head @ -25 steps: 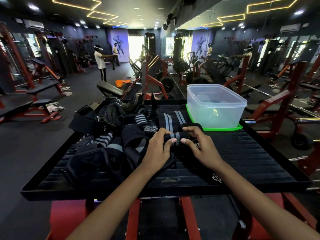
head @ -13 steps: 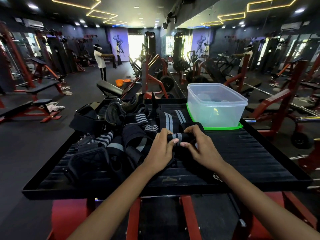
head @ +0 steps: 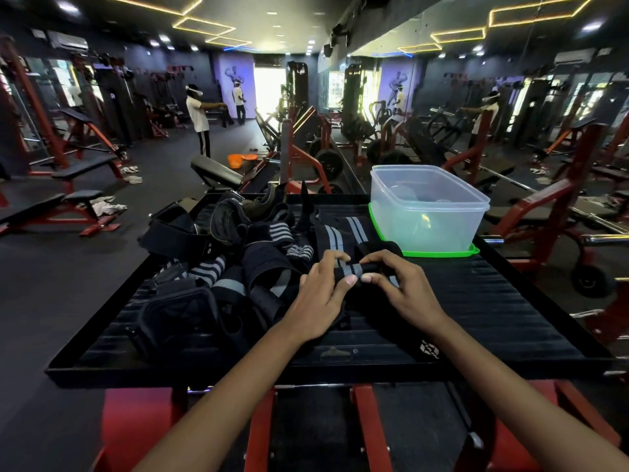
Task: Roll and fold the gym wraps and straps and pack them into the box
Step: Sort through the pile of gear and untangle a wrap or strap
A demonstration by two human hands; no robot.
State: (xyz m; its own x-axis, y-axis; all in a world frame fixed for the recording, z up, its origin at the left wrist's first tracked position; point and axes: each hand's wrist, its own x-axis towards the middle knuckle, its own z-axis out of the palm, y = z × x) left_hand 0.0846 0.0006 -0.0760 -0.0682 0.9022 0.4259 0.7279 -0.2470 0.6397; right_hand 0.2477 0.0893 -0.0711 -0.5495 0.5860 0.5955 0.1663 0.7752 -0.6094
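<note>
On the black ribbed tray, our left hand and right hand sit close together, both pinching a black wrist wrap with grey stripes partly rolled between the fingers. The heap of wraps and straps lies left of it, and the clear plastic box stands on its green lid at the far right.

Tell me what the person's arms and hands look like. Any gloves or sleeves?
No gloves and no sleeves in view. Both forearms are bare all the way to the bottom edge of the picture. The left hand and the right hand are bare too, with short, plain fingernails. No watch, ring or wristband shows on either one.
</note>
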